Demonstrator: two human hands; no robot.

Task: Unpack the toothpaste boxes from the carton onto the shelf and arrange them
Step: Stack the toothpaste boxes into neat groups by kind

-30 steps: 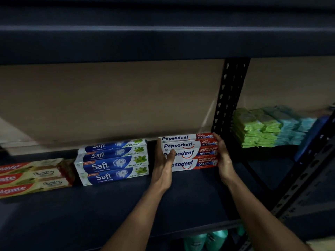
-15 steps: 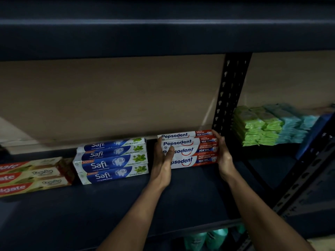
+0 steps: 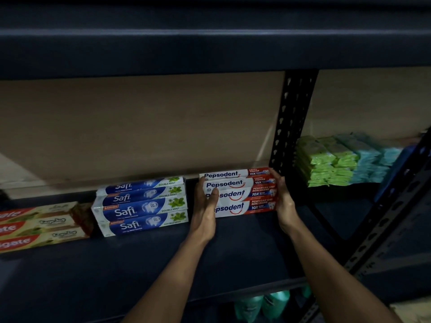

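A stack of several red-white-blue Pepsodent toothpaste boxes (image 3: 242,194) lies on the dark shelf board (image 3: 140,264), next to the black upright post. My left hand (image 3: 205,206) presses flat against the stack's left end, with its thumb lying over the front face. My right hand (image 3: 282,194) presses against the right end with straight fingers. To the left, a little apart, sits a stack of blue Safi boxes (image 3: 142,206). Further left are Colgate boxes (image 3: 39,227), cut off by the frame edge. No carton is in view.
A perforated black post (image 3: 291,117) stands right behind the Pepsodent stack. Beyond it are green packs (image 3: 326,164) and teal packs (image 3: 373,159). A dark shelf runs overhead. Teal bottles (image 3: 261,304) stand on the level below. The shelf's front half is bare board.
Both hands stay against the ends of the Pepsodent stack. Only the view has shifted slightly.
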